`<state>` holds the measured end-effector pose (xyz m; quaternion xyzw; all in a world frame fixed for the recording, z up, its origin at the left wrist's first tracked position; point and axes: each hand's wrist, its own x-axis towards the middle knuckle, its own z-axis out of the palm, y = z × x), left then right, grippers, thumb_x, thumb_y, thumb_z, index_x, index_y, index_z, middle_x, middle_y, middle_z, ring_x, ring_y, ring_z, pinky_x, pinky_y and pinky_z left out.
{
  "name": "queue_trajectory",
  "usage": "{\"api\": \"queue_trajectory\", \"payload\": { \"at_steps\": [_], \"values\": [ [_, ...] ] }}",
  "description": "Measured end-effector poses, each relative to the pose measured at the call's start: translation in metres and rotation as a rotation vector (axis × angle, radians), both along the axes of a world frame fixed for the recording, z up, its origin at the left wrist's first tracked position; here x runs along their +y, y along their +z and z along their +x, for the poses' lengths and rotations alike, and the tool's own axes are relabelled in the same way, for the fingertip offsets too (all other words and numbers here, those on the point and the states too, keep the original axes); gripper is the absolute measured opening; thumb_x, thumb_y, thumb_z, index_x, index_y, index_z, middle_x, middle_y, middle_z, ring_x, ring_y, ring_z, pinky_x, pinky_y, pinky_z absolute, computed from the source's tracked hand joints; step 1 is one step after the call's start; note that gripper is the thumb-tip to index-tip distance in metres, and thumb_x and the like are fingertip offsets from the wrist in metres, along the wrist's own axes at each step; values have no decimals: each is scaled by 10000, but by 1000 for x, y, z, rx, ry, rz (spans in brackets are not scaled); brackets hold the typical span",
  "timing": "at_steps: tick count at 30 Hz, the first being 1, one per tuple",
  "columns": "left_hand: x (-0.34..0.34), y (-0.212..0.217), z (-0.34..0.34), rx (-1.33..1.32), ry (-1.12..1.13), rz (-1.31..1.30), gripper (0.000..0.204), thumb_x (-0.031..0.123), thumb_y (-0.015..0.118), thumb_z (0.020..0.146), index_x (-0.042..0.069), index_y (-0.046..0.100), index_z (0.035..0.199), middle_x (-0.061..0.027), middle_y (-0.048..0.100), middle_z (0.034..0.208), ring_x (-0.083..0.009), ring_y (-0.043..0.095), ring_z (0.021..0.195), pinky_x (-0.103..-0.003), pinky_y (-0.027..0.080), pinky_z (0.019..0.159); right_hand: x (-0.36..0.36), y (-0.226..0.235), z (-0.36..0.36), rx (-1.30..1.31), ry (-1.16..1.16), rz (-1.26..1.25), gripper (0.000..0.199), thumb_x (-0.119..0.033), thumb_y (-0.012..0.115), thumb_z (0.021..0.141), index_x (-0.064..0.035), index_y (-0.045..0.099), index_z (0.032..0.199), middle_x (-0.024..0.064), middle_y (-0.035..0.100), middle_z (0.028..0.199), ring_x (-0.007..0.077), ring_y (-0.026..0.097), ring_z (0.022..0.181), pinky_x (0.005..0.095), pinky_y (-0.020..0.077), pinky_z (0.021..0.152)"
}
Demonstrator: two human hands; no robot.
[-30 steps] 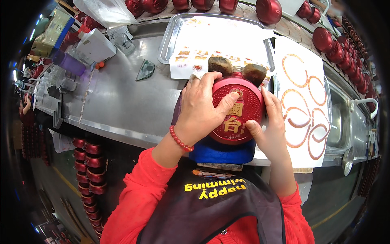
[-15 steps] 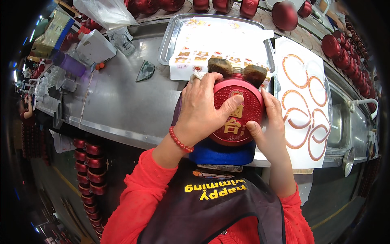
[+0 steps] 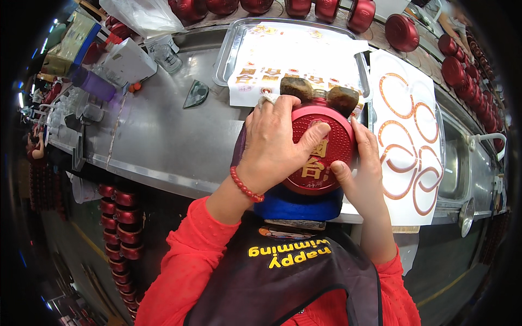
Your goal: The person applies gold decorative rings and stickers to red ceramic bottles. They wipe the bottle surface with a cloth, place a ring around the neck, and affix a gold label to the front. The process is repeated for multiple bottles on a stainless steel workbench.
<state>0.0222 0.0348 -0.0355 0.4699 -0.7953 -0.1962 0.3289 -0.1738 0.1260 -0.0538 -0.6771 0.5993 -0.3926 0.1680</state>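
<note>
A round, flat red bottle (image 3: 338,142) lies face up before me, its short neck pointing away. Gold character decals (image 3: 312,169) run down its dotted face. My left hand (image 3: 274,138) grips its left side, thumb laid over the upper decals and hiding part of them. Bunched white cloth (image 3: 266,99) shows by my left fingers. Around the right rim my right hand (image 3: 363,168) is curled, its thumb near the lower decals. Two dark brown blocks (image 3: 297,88) flank the neck. Under the bottle is a blue padded support (image 3: 293,205).
Behind the bottle, a metal tray (image 3: 222,68) carries a sheet of gold decals (image 3: 304,51). A white sheet with orange ring decals (image 3: 395,138) lies to the right. Red bottles (image 3: 402,32) line a conveyor at the back. A glass shard (image 3: 196,94) lies on the metal bench (image 3: 163,130).
Bottles on the back conveyor have shifted to the right. My left thumb has moved slightly over the decals; both hands stay on the bottle.
</note>
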Motion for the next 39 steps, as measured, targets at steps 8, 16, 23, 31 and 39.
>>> {"api": "queue_trajectory", "payload": {
  "at_steps": [8,16,23,31,39],
  "values": [
    [-3,-5,-3,9,5,-16,615,552,706,908,-2,609,1156,-215,655,1010,-392,609,992,-507,422,940,0,-1,0,14,-7,-2,832,-483,719,944,22,419,1533,245,484,1428,397,485,1325,476,384,1125],
    [3,2,8,22,-61,57,684,510,742,904,-31,579,1289,-240,663,1188,-395,609,1123,-483,452,995,2,0,0,16,3,19,848,-470,737,933,22,408,1540,251,472,1442,401,474,1341,475,379,1135],
    [9,-2,11,32,-64,97,820,544,763,882,-31,508,1409,-256,617,1296,-402,578,1217,-480,421,1073,3,-1,-1,20,2,19,888,-469,754,918,27,379,1553,261,460,1456,410,475,1345,479,379,1137],
    [23,-17,23,78,-117,-56,994,521,790,854,-13,323,1550,-280,491,1424,-441,492,1306,-530,360,1108,8,-4,-2,34,3,33,951,-484,769,898,54,345,1558,280,449,1468,420,470,1353,481,380,1138],
    [28,-20,24,64,-115,-75,1022,511,803,844,-12,300,1563,-281,445,1464,-441,464,1340,-523,352,1125,6,-6,1,39,-19,17,1027,-601,742,876,55,345,1559,256,481,1457,380,493,1358,459,403,1129]
  ]
}}
